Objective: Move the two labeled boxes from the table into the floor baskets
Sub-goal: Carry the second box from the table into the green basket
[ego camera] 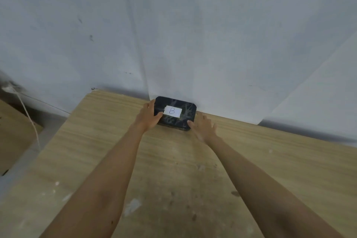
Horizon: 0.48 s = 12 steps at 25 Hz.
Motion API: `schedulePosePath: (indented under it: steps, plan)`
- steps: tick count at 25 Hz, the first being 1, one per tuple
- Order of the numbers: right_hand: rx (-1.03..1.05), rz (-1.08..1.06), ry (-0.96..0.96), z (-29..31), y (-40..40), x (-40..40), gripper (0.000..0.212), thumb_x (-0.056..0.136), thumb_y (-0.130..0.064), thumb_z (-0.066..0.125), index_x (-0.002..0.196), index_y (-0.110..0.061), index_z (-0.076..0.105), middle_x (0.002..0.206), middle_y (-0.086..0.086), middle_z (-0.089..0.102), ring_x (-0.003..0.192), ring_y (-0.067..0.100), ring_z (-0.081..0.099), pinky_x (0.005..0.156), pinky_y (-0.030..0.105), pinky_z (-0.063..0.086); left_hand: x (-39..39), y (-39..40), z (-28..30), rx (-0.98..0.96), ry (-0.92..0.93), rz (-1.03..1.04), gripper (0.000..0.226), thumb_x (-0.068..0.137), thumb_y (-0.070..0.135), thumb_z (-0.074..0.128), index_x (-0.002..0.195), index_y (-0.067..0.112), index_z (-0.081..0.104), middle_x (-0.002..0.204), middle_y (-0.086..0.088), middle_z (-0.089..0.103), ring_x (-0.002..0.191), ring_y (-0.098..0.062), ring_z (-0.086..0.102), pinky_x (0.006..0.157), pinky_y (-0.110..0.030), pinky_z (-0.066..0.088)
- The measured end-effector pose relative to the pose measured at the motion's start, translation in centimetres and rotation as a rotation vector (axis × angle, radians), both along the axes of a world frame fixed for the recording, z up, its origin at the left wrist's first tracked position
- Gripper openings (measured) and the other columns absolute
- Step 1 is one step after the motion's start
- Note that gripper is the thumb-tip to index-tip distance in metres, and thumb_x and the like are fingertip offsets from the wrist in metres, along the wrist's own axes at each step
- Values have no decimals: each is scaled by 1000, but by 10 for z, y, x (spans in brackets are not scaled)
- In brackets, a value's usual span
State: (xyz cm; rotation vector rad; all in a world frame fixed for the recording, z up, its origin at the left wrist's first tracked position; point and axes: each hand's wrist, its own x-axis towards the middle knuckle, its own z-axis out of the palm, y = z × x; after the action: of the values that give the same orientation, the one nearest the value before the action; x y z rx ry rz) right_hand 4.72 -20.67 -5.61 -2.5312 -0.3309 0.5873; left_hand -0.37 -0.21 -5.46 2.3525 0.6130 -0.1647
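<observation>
A flat black box (185, 111) with rounded corners and a white label marked "B" lies at the far edge of the wooden table (270, 160), against the wall. My left hand (147, 117) grips its left end, thumb on the lid and fingers over the far side. My right hand (203, 126) rests at the box's right front corner with fingers spread, the thumb touching the near edge. No other labeled box or basket is in view.
A grey wall (173, 35) rises right behind the table. To the left, below the table edge, there is brown flooring or board (13, 137) and a pale cord (29, 118) hanging down.
</observation>
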Motion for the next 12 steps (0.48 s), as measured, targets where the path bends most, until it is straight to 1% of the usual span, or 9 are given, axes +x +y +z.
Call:
schedulePosePath:
  steps: [1, 3, 5, 7, 9, 10, 12]
  plan:
    - [16, -34, 26, -5, 7, 5, 61, 94, -44, 42, 145, -17, 23, 148, 13, 38, 139, 37, 29, 113, 59, 13, 8, 5, -7, -40, -4, 16, 68, 93, 33, 49, 151, 17, 16, 152, -15, 27, 137, -32, 35, 113, -47, 33]
    - [50, -87, 54, -16, 18, 11, 62, 93, -44, 46, 143, -14, 26, 141, 12, 47, 134, 36, 38, 111, 57, 19, 20, 8, -21, -100, 8, 32, 69, 94, 34, 48, 151, 18, 14, 152, -15, 28, 137, -32, 35, 113, -44, 32]
    - [84, -136, 76, -26, 22, 14, 60, 90, -41, 53, 138, -12, 32, 136, 11, 52, 128, 35, 45, 111, 55, 26, 28, 7, -31, -128, 24, 37, 70, 94, 35, 46, 152, 19, 10, 152, -16, 26, 136, -32, 36, 110, -42, 32]
    - [158, -202, 110, -32, 20, 15, 55, 88, -34, 61, 131, -9, 38, 130, 11, 56, 122, 33, 50, 107, 54, 33, 30, 2, -37, -134, 7, 60, 70, 94, 35, 47, 151, 21, 9, 149, -16, 29, 132, -32, 40, 105, -39, 36]
    - [273, -255, 141, -33, 12, 12, 48, 85, -26, 66, 121, -6, 41, 120, 13, 60, 110, 30, 56, 100, 49, 43, 26, -6, -37, -148, -24, 90, 71, 93, 35, 50, 151, 23, 11, 146, -16, 32, 130, -32, 42, 104, -39, 36]
    - [341, -271, 154, -31, 6, 8, 45, 85, -22, 67, 117, -6, 40, 117, 14, 60, 103, 28, 58, 94, 43, 47, 23, -11, -36, -164, -39, 102, 72, 92, 34, 51, 151, 23, 11, 147, -16, 32, 131, -32, 41, 105, -40, 36]
    - [470, -296, 162, -24, -10, -1, 39, 87, -18, 64, 112, -8, 37, 112, 13, 60, 92, 21, 57, 81, 33, 49, 14, -26, -28, -178, -79, 112, 75, 92, 33, 53, 151, 20, 10, 147, -16, 32, 133, -32, 39, 108, -40, 35]
